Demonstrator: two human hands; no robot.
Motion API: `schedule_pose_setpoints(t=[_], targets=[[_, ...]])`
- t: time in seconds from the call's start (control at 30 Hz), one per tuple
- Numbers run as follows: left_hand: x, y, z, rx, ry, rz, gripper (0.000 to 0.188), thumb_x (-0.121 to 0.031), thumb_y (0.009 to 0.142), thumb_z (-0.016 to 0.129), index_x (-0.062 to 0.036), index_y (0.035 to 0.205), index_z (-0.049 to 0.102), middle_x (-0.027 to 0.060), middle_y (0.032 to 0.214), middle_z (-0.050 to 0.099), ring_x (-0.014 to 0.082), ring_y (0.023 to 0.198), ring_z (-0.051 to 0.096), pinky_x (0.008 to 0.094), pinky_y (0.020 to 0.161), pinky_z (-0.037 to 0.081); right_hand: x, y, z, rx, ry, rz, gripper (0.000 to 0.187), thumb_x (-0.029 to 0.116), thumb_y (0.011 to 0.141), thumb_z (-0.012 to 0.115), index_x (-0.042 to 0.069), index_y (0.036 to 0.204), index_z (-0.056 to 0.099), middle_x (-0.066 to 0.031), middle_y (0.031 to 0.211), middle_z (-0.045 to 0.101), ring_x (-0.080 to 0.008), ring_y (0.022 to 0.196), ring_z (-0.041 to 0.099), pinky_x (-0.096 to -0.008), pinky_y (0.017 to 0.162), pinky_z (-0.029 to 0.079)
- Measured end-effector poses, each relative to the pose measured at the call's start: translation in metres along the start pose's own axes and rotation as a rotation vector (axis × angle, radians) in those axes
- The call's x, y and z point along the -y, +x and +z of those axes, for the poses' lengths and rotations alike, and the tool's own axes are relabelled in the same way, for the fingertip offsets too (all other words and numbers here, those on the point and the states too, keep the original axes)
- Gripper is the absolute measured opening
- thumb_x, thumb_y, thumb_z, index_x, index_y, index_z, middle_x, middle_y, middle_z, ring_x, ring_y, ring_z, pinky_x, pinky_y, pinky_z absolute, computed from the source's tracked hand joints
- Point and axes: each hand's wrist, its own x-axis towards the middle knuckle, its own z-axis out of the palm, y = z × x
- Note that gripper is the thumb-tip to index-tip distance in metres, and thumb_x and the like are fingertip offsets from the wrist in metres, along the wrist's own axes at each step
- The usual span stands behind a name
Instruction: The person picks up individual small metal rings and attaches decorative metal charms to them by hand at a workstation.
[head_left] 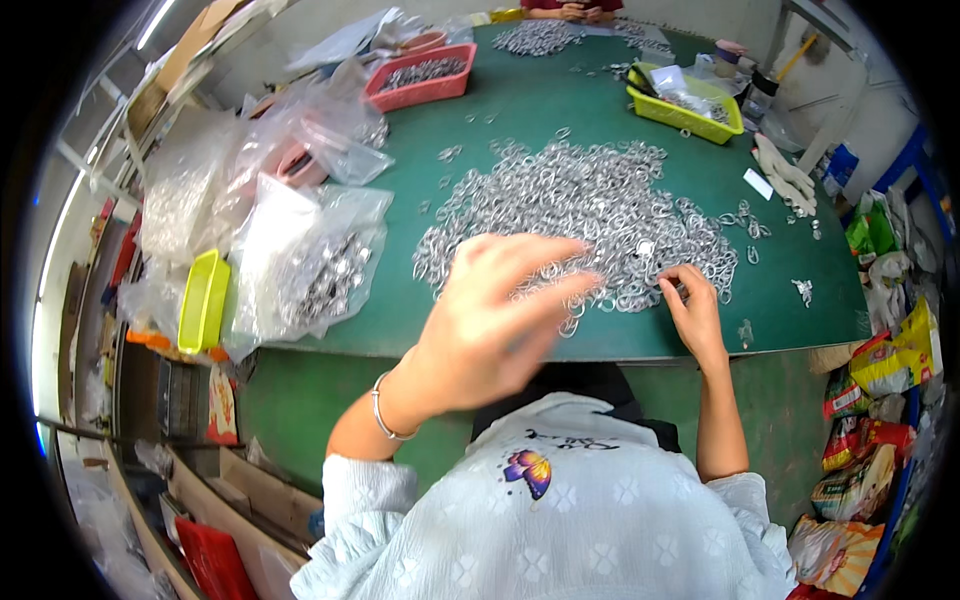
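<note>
A wide heap of small silver metal rings [590,200] is spread over the green tabletop [420,315]. Raised above the heap's near left side, my left hand [490,320] has its thumb and fingers stretched out and apart, with nothing visible between them. It is slightly blurred. At the heap's near right edge, my right hand [693,305] rests low with its fingers curled and the tips close together. Whatever lies in those fingertips is too small to make out. A round, shiny piece [645,247] sits on the rings just beyond my right hand.
On the left lie clear plastic bags [310,260], one with metal parts inside, and a yellow-green tray [204,300]. A red bin [420,78] and a yellow-green basket [685,105] stand farther back. A glove [783,172] lies right. Across the table, another person's hands [571,12] show.
</note>
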Motion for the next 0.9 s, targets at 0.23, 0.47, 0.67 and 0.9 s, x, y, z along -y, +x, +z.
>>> schedule_pose_setpoints(t=[0.23, 0.47, 0.67, 0.9], targets=[[0.121, -0.076, 0.087, 0.22, 0.157, -0.567, 0.039, -0.012, 0.077, 0.067, -0.0045, 0.114, 0.057, 0.0129, 0.114, 0.055, 0.0302, 0.105, 0.051, 0.0417, 0.088, 0.038, -0.029, 0.045, 0.024, -0.079, -0.423, -0.238, 0.02, 0.007, 0.071, 0.069, 0.003, 0.089, 0.061, -0.0103, 0.092, 0.054, -0.0289, 0.089, 0.05, -0.0392, 0.078, 0.039], [0.128, -0.079, 0.116, 0.193, 0.275, -0.589, 0.033, -0.012, 0.073, 0.07, -0.0025, 0.103, 0.06, 0.0096, 0.103, 0.054, 0.0268, 0.097, 0.051, 0.0386, 0.081, 0.036, -0.036, 0.056, 0.02, -0.12, -0.289, -0.165, 0.021, 0.005, 0.071, 0.069, 0.002, 0.088, 0.056, -0.0092, 0.083, 0.054, -0.0265, 0.081, 0.051, -0.0368, 0.072, 0.04], [0.128, -0.075, 0.118, 0.02, 0.196, -0.618, 0.021, -0.006, 0.068, 0.073, -0.0027, 0.081, 0.057, 0.0082, 0.09, 0.058, 0.0262, 0.087, 0.055, 0.0357, 0.078, 0.038, -0.022, 0.045, 0.013, -0.029, 0.875, 0.463, 0.015, 0.004, 0.089, 0.047, 0.002, 0.102, 0.053, -0.0035, 0.078, 0.052, -0.0107, 0.069, 0.052, -0.0242, 0.055, 0.042], [0.13, -0.078, 0.125, -0.155, 0.012, -0.738, 0.019, 0.001, 0.07, 0.071, -0.001, 0.082, 0.057, 0.0118, 0.087, 0.06, 0.0279, 0.071, 0.059, 0.0347, 0.067, 0.043, -0.006, 0.046, 0.029, 0.174, 0.477, 0.386, 0.021, 0.025, 0.086, 0.061, 0.005, 0.092, 0.06, -0.0029, 0.069, 0.053, -0.0121, 0.059, 0.051, -0.0264, 0.05, 0.039]])
